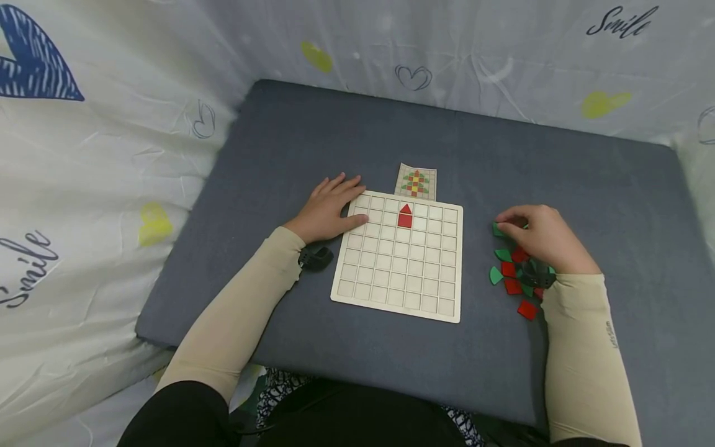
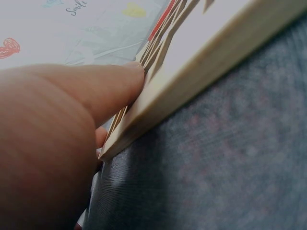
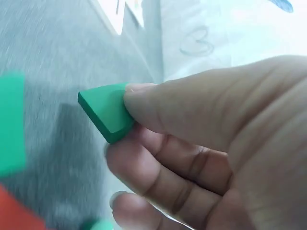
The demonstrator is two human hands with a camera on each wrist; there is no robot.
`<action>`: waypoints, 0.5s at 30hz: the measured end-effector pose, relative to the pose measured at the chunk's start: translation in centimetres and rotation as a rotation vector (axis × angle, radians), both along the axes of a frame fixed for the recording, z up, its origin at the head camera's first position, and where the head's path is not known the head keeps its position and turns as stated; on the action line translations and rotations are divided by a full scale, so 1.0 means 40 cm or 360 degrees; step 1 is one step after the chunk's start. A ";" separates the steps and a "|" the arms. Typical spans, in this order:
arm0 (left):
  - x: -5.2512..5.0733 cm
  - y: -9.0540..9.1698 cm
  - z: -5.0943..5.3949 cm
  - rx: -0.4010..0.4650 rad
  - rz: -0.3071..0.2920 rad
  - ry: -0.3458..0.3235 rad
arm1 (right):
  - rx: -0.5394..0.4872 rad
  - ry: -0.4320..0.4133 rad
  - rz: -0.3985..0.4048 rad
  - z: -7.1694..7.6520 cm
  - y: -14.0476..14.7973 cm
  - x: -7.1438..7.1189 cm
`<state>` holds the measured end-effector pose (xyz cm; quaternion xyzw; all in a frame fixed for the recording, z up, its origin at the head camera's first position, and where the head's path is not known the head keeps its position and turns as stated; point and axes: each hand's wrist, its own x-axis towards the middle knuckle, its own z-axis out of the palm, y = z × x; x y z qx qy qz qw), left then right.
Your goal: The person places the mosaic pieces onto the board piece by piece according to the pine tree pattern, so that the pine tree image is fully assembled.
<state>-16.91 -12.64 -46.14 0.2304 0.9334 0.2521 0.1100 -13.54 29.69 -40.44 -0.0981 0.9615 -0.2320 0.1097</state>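
**Pale wooden grid board (image 1: 391, 267) flat between two hands, a pair of red pieces in its cells!**

Biggest first: the white curtain (image 1: 184, 49), printed with hearts and "Smile", running behind and to the left of the dark grey cloth-covered counter (image 1: 279, 136). Across that counter stretch two beige fabric sleeves (image 1: 240, 316), a black wrist camera (image 1: 316, 259) at each cuff. And there's the board, lying on the counter in front of the person, seven shallow square cells across!

On its left flank, the left hand (image 1: 329, 211): grip wide, fingers spread at the far left corner, thumb laid over the edge. Well apart on the other side, the right hand (image 1: 539, 233), grip narrow, thumb close against fingers, poised over the loose pieces.

Just past the board's far edge, a small paper card (image 1: 416, 182) shows a tree-like figure in red, green and yellow.

Down to the pieces! A flat red square tile (image 1: 527, 310) lies nearest the person in the loose heap; other reds and greens are partly hidden under the wrist. On the board, a second red square tile (image 1: 404, 221) fills the middle column, second row; just beyond it, in the far row, a red triangular tile (image 1: 406, 208). And pinched between the right thumb and fingers, a green wedge-shaped piece (image 3: 105, 110), face tilted!
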 end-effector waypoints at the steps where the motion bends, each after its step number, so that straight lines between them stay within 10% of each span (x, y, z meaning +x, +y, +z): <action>1: 0.000 0.000 -0.001 0.0001 0.0002 -0.0001 | -0.0008 0.0005 0.0006 0.001 -0.007 -0.003; 15: 0.000 -0.002 -0.001 0.0001 0.0001 0.0002 | -0.0072 -0.0018 0.0106 0.010 -0.102 -0.046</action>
